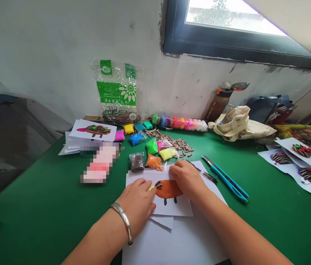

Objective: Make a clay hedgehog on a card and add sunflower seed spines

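A white card [173,211] bears a flat orange clay oval [169,190] with two short dark legs. Two striped sunflower seeds [158,185] sit at the oval's left end, beside a bit of yellow clay [151,188]. My left hand [136,200] lies on the card's left part with its fingers stretched out, the tips next to the seeds and yellow clay. Over the oval's upper right is my right hand [185,176], its fingers curled together near the card's top edge. Whatever they hold, if anything, is hidden.
Bagged clay, including black [137,162] and orange [154,162], lies beyond the card near loose sunflower seeds [181,144]. A pen [205,173] and blue utility knife [228,181] lie to the right. Finished cards [93,130] are stacked left, more [308,156] right.
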Demonstrator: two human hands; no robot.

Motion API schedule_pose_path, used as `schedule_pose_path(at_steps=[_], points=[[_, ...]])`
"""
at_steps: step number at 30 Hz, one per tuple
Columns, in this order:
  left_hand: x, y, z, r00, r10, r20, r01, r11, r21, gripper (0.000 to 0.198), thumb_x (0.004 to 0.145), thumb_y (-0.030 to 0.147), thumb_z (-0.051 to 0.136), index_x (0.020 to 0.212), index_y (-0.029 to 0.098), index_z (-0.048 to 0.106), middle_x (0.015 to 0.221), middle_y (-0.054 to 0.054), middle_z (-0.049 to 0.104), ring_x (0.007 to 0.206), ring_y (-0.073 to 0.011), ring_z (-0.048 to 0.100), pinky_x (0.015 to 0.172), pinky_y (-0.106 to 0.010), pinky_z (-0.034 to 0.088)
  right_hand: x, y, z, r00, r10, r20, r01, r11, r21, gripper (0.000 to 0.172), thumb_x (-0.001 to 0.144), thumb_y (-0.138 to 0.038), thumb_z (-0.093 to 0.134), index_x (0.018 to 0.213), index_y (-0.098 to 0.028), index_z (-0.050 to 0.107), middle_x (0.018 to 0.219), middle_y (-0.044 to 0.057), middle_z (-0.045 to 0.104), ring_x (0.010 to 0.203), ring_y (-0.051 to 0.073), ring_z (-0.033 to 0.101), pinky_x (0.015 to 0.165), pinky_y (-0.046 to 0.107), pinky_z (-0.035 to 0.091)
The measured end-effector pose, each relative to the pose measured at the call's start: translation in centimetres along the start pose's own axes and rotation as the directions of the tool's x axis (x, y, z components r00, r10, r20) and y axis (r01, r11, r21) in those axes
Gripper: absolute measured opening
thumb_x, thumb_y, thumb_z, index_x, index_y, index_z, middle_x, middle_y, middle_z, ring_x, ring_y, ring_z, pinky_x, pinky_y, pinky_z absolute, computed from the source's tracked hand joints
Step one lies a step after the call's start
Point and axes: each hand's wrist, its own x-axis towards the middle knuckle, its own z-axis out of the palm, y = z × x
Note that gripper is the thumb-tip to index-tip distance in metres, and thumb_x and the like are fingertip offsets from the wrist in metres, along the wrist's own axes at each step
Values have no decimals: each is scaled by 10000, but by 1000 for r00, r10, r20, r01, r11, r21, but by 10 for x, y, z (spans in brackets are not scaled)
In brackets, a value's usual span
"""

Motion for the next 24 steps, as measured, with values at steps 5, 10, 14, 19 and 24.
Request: schedule_pose_path(at_steps=[5,10,14,19,24], points=[[-4,-1,-10,998,8,60,-6,1000,-29,231,862,191,504,1058,168,625,1140,-115,597,1105,-285,519,943,-436,450,-5,-9,-12,987,119,-105,-109,989,101,235,911,-153,408,813,-185,619,855,57,572,711,155,506,634,245,358],[-4,-2,-9,999,30,42,-31,999,12,149,862,202,518,938,189,646,1054,-92,609,1045,-272,535,901,-416,463,-21,-35,-30,996,84,-21,-65,890,452,180,878,-151,458,794,-190,611,744,5,587,685,130,516,623,218,366],[-3,-4,-6,998,53,40,-54,998,29,163,872,213,516,953,199,657,1011,-80,612,1010,-256,536,885,-400,459,-27,-47,-27,985,69,158,-148,807,572,200,830,-123,488,700,-194,622,619,-34,570,602,108,501,540,200,326],[-4,-4,-6,998,43,50,-44,999,11,159,877,228,519,946,201,660,997,-75,613,1003,-248,534,881,-381,455,-28,-45,-11,986,13,165,-112,786,608,225,839,-106,485,753,-217,661,710,-27,635,682,118,558,599,200,367],[-5,-6,-10,996,59,67,-60,998,9,168,889,231,499,937,183,653,990,-84,619,1005,-252,546,884,-386,464,-28,-44,-5,996,31,82,-70,847,528,176,865,-174,521,799,-228,675,782,1,666,727,138,582,650,226,405]])
